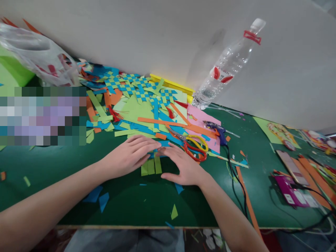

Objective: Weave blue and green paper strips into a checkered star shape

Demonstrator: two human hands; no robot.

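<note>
A small weave of blue and light green paper strips (151, 166) lies on the green table near its front edge. My left hand (128, 155) is bent over the weave's left side, with its fingers together and thumb tucked below them. From the right, my right hand (183, 164) rests its fingertips on the weave, thumb spread well away. The two hands' fingertips meet over the blue strips and hide much of the weave. Just behind my right hand are scissors (194, 145) with red and yellow handles, blades on the paper strips.
Several blue-green woven pieces (136, 85) are heaped at the back. A glue gun (222, 134) with a black cord lies on pink paper. Right of it are a clear bottle (223, 73), a phone (291, 166) and a purple box (288, 190). A plastic bag (39, 52) stands left.
</note>
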